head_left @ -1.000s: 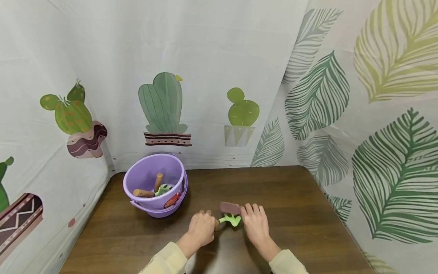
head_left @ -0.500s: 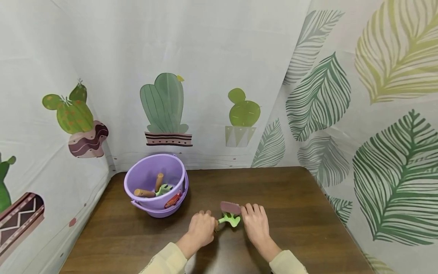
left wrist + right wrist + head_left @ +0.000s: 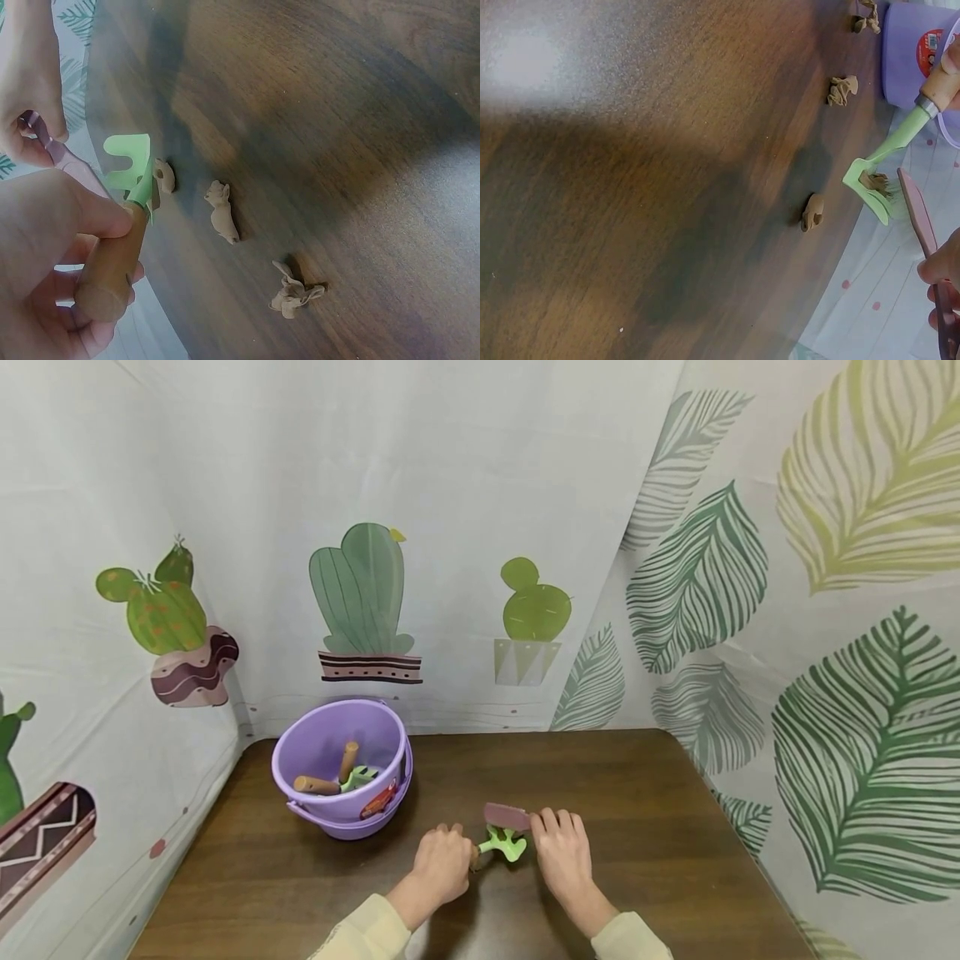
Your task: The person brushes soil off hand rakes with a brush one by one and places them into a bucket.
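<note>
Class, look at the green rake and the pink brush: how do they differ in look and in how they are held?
The rake has a green head and a light brown handle; the brush is pinkish. The rake ends in broad prongs, the brush in pale bristles. The left hand grips the rake; the right hand holds the brush. Both are handled tools.

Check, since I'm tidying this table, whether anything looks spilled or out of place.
Yes: three crumpled brown clumps lie loose and scattered on the tabletop, as if dropped, though perhaps deliberately placed. Another clump sits against the green rake.
</note>
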Available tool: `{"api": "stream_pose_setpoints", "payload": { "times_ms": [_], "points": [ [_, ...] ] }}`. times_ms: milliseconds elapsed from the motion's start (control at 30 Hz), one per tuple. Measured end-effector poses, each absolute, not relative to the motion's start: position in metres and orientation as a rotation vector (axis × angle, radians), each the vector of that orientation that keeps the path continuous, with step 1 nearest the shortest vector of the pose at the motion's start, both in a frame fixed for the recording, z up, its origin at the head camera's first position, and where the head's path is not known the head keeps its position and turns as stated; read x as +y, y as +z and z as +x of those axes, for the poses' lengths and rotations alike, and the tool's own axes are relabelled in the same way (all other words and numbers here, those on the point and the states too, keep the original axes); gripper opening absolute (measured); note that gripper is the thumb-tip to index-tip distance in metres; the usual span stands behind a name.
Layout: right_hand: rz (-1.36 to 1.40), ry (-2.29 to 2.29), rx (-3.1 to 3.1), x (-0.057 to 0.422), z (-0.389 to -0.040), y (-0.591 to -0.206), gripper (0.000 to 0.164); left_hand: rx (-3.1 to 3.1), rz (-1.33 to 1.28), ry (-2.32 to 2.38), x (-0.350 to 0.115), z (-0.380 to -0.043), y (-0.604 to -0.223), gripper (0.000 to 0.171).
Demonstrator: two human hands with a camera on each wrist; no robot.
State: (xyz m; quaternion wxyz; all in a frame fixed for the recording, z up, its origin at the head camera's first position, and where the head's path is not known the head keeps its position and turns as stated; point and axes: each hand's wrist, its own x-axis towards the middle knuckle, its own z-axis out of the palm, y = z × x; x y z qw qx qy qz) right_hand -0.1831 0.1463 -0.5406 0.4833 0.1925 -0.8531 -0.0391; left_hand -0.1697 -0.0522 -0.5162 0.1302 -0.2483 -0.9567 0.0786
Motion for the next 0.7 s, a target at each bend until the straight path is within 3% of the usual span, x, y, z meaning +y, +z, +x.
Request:
{"api": "stream_pose_setpoints", "payload": {
  "times_ms": [700],
  "points": [
    [0.417,-0.013,-2.061,0.1479,-0.1867,-0.5445,0.019,-2.787,-0.705,0.261,-0.0482,-0.1690,-0.5120,0.010]
  ]
}}
